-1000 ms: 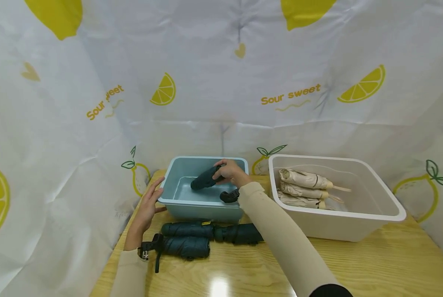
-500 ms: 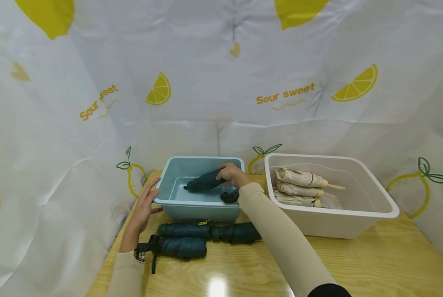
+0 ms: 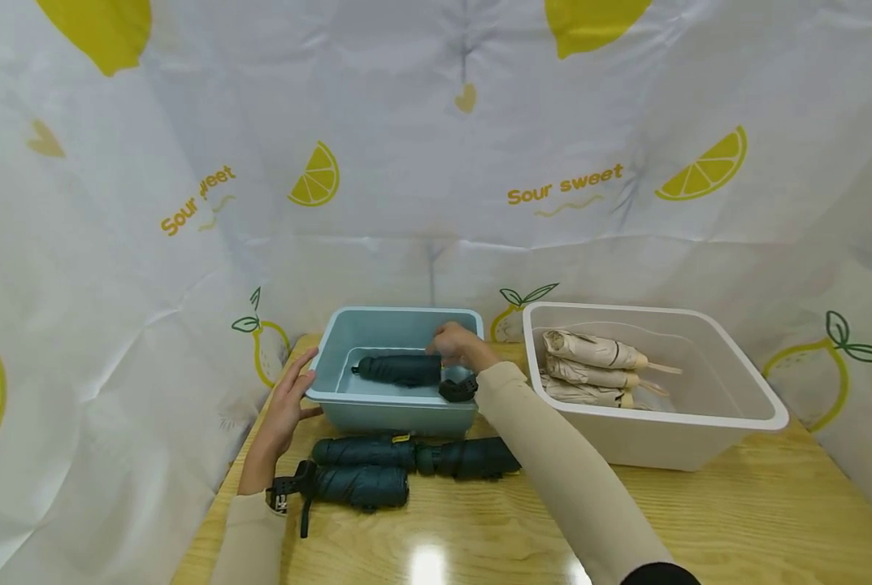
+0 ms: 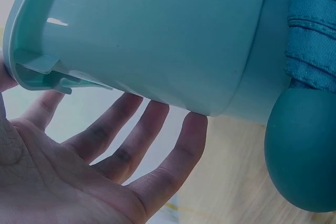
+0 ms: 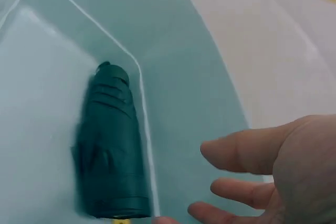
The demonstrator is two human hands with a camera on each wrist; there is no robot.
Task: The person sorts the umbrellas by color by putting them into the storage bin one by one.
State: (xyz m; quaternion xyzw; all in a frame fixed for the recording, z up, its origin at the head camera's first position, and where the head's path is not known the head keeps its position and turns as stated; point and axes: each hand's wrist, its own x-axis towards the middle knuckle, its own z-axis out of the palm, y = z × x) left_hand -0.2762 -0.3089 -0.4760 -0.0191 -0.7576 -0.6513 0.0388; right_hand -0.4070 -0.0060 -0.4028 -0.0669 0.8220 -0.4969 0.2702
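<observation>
A folded dark green umbrella [image 3: 401, 370] lies lengthwise on the floor of the light blue bin [image 3: 392, 400]. Just past its right end is my right hand [image 3: 459, 345], inside the bin. The right wrist view shows the thumb and fingers spread apart, with a gap between them and the umbrella [image 5: 113, 145]. My left hand [image 3: 284, 410] rests against the bin's left side. In the left wrist view its fingertips touch the outer wall [image 4: 157, 35]. Several folded dark green umbrellas [image 3: 361, 487] lie on the table in front of the bin, one partly behind the right sleeve.
A larger white bin [image 3: 670, 418] stands to the right, with several folded beige umbrellas [image 3: 596, 351] stacked on its left side. Both bins stand on a wooden table [image 3: 743, 520]. A lemon-print curtain [image 3: 421, 195] hangs behind and along the sides.
The umbrella in the blue bin has gone from tilted in my right hand to lying flat on the floor. My right hand has let it go. My left hand stays at the bin.
</observation>
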